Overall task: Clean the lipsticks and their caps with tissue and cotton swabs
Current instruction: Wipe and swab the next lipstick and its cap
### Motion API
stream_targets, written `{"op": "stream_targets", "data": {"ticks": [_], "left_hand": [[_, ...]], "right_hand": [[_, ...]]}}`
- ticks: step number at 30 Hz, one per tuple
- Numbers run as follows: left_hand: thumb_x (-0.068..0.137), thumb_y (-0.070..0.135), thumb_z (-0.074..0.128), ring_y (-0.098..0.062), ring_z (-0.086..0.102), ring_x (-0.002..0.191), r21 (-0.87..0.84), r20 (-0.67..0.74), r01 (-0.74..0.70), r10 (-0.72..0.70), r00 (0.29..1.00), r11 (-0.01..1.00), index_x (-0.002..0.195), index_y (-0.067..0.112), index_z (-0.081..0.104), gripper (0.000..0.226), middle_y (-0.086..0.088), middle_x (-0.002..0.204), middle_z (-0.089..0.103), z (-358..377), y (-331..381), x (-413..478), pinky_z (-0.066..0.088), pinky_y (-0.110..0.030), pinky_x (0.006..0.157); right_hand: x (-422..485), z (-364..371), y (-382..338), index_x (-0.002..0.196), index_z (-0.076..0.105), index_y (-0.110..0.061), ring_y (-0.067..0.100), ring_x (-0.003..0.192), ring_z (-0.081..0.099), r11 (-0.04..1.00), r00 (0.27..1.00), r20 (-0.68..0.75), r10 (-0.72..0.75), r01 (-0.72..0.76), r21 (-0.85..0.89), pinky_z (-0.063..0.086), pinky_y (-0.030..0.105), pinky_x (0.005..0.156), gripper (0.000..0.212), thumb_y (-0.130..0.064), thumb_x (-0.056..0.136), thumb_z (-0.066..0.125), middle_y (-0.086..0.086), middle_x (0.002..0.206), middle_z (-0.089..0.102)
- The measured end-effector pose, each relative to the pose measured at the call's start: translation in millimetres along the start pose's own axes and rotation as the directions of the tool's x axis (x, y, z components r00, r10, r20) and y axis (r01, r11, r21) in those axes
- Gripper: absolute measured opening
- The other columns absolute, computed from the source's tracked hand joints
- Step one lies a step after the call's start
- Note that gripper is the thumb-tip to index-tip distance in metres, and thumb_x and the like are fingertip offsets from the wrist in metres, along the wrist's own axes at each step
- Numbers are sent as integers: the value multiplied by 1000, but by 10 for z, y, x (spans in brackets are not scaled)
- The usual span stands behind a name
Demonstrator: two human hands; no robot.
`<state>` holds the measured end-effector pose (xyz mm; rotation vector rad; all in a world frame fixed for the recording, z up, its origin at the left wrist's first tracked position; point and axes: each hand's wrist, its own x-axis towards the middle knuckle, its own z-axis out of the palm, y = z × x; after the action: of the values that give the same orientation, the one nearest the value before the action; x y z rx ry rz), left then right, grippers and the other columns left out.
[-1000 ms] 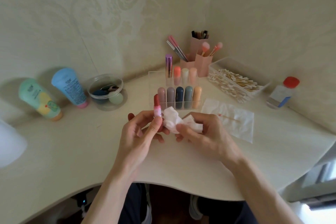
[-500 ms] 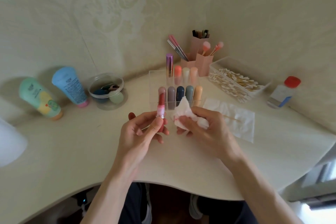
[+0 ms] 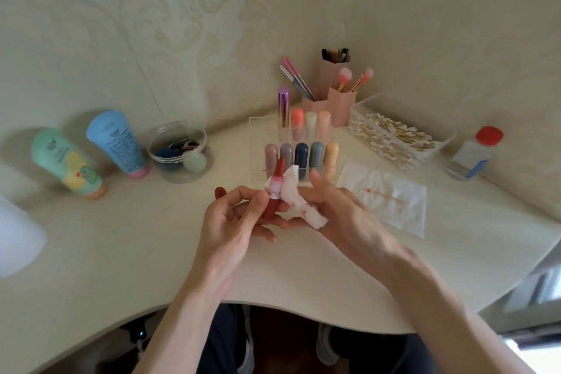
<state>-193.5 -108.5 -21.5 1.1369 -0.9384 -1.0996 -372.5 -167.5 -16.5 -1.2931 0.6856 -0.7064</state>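
My left hand [image 3: 233,218] grips an uncapped red lipstick [image 3: 275,184] upright by its base, above the table's middle. My right hand [image 3: 340,209] holds a crumpled white tissue [image 3: 296,196] with red smears, pressed against the lipstick's pink collar. Behind them a clear acrylic organizer [image 3: 258,143] holds several capped lipsticks in pastel and dark colours. A flat tissue [image 3: 391,194] lies to the right with one used cotton swab [image 3: 384,195] on it.
A clear box of cotton swabs [image 3: 394,136] and a red-capped bottle [image 3: 473,152] stand at the right. Pink brush holders [image 3: 334,94] are in the corner. Two tubes [image 3: 115,143] and a round clear jar [image 3: 179,152] stand at the left. The table's curved front edge [image 3: 303,313] is near me.
My right hand has brought the tissue left, up against the lipstick's collar, and the tissue now wraps round its side. The left hand has barely shifted.
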Motion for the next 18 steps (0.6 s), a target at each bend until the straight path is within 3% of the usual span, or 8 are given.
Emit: {"op": "stream_targets", "data": {"ticks": [3,8,14,18], "left_hand": [[93,27,62,-30,72,66,7,54,7,-7,999,1000,95,-7,66,34,-20,87,77,0,10,-12,55,-28,53],[93,26,61,-29,67,59,-6,94,11,-11,996,1000,81,0,66,28,-16,79,75,4,42,-27,53,-29,50],[93,28,62,-28,65,57,20,106,25,-27,994,999,70,14,76,30,-17,73,71,-7,42,-19,55,-29,58],[90,31,66,-29,66,60,28,110,51,-54,992,998,77,6,74,30,-26,79,71,-21,16,9,57,-30,59]], "right_hand": [[14,-43,46,113,79,-2,26,100,69,990,993,-55,-108,102,-96,52,39,94,32,-27,105,60,24,107,75],[23,0,-43,117,72,8,34,77,68,976,977,57,-207,210,-51,56,38,86,20,3,100,62,36,97,70],[17,54,-56,116,70,12,41,76,68,970,968,89,-236,240,-33,58,52,88,19,3,102,60,39,91,66],[11,62,-76,109,72,11,34,73,69,968,970,43,-239,241,-75,56,37,81,17,-2,101,65,35,88,67]]}}
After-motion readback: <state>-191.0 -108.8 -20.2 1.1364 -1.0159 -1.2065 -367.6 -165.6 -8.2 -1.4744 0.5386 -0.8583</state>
